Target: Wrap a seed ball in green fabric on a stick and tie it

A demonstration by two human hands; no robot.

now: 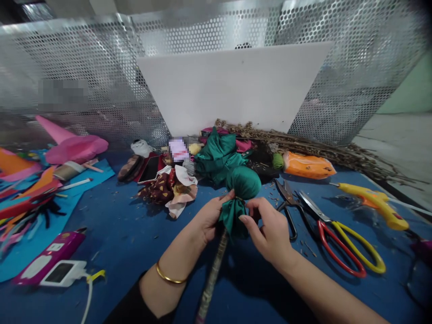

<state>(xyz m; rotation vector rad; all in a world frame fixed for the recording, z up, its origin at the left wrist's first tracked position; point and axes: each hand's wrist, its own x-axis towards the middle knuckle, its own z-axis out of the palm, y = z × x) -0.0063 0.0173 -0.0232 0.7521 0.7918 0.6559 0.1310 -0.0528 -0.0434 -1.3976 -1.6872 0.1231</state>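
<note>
A round head wrapped in green satin cloth [243, 182] sits at the top of a stick [212, 279], gathered at a tied neck with the loose cloth flaring below. My left hand [213, 217] grips this stick-and-cloth piece just under the neck, its thumb pressed at the tie. On the other side, my right hand [268, 227] pinches the loose cloth near the neck with bent fingers. The stick slants down toward me. Behind the wrapped head lies more crumpled green satin [218, 155].
Pruning shears [288, 198], red-and-yellow-handled scissors [337, 238] and a yellow glue gun [374, 200] lie right. Dry twigs [303, 144] and an orange packet [308, 165] are behind. Crumpled scraps [180, 191], pink felt [72, 146] and a purple device [54, 256] lie left. A white board [232, 90] stands behind.
</note>
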